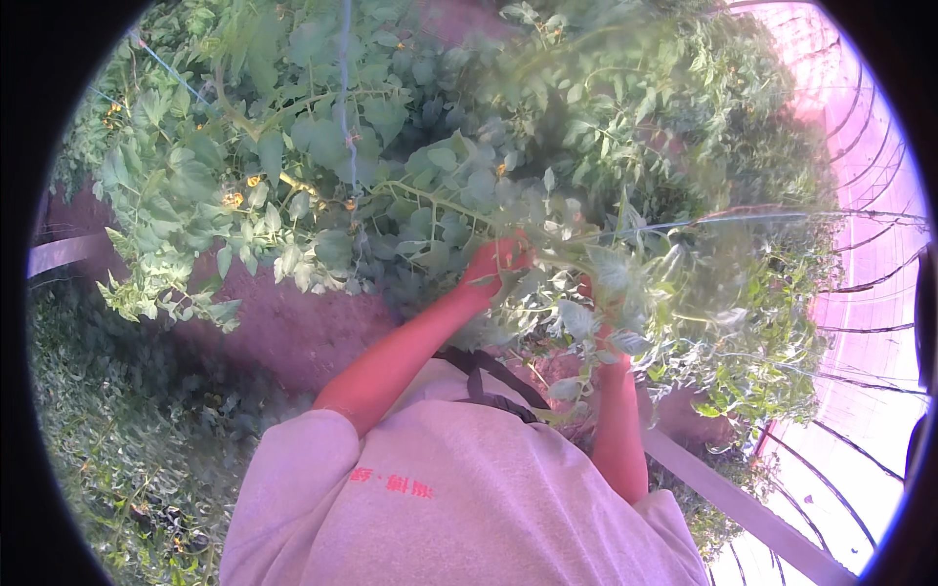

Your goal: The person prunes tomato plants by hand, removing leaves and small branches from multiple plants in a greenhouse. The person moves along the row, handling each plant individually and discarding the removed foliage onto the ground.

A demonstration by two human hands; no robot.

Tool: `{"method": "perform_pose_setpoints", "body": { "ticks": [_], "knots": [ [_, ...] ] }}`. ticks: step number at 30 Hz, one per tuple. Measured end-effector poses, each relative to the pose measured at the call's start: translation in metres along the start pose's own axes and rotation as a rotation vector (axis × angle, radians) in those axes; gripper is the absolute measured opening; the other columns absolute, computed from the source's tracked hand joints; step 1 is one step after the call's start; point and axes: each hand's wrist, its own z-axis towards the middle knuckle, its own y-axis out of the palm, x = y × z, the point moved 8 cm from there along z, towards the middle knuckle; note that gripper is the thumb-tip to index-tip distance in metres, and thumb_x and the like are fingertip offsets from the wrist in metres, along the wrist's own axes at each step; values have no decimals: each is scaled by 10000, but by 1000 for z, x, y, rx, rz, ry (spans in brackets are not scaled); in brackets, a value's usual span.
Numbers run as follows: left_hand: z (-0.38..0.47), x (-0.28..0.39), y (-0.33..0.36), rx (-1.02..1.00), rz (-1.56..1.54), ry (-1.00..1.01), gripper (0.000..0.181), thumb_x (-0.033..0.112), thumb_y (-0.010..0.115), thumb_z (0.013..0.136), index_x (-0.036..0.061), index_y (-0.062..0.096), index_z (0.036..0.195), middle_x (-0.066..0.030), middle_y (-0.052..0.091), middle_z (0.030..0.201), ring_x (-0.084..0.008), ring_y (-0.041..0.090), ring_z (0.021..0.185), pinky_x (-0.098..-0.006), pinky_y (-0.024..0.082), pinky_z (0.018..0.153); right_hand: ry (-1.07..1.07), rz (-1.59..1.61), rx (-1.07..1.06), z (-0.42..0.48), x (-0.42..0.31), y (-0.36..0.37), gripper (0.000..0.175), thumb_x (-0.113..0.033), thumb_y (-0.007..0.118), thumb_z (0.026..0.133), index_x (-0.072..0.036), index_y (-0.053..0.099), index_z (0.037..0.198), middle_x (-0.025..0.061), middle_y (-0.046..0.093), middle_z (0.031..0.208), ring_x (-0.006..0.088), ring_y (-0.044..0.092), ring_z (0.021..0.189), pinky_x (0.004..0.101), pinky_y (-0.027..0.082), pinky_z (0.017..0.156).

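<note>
In front of my chest, my left hand [497,267] is in among the stems and leaves of a tomato plant [410,165]. Its fingers are partly covered by foliage, so what they hold is unclear. A green tomato stem [440,201] runs from the left down to that hand. My right hand [602,333] is at the same plant, a little to the right. Broad leaves [614,271] hide most of it, and its fingers do not show. Taut pale-blue twine [681,224] stretches rightward from the foliage near both hands.
Another twine [347,110] hangs through the vines at upper left, near yellow flowers [233,199]. Reddish soil [293,329] lies to my left. A pale beam [740,487] slopes at lower right. Bright greenhouse film [872,293] with dark curved lines borders the plants on the right.
</note>
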Motion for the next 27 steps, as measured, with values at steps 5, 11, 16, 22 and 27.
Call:
{"method": "perform_pose_setpoints", "body": {
  "ticks": [5,11,16,22,27],
  "knots": [
    [-17,10,6,79,-435,26,313,329,592,1059,56,605,1210,-89,675,1098,-217,696,1028,-384,559,945,140,-423,-266,-37,-127,22,322,-48,635,970,4,667,1286,106,739,1110,162,707,926,292,564,758],
    [-16,22,29,78,-61,-73,249,249,637,1026,54,606,1179,-82,681,1075,-207,691,1041,-376,562,927,-238,-65,-83,-17,-305,-7,223,-29,652,1016,-21,710,1231,90,737,1138,141,702,915,274,548,762],
    [-9,19,51,-10,-103,-73,286,232,689,1008,47,632,1218,-75,691,1146,-192,682,1066,-356,564,930,-468,-511,-367,46,-325,52,214,-66,606,1036,3,719,1204,113,769,1074,246,737,982,363,576,886],
    [-15,-5,54,-82,-1111,-21,357,235,709,1015,35,640,1303,-79,690,1265,-184,666,1128,-337,565,953,-378,-566,-374,97,-298,27,275,-189,512,1122,-6,709,1176,82,750,1012,153,713,914,340,586,891],
    [-19,-8,30,94,-608,33,399,242,683,1013,29,612,1343,-98,678,1264,-205,664,1121,-348,566,953,-233,-527,-411,112,-256,18,240,-143,464,1125,5,653,1126,73,724,994,145,711,925,333,584,887]
  ]
}}
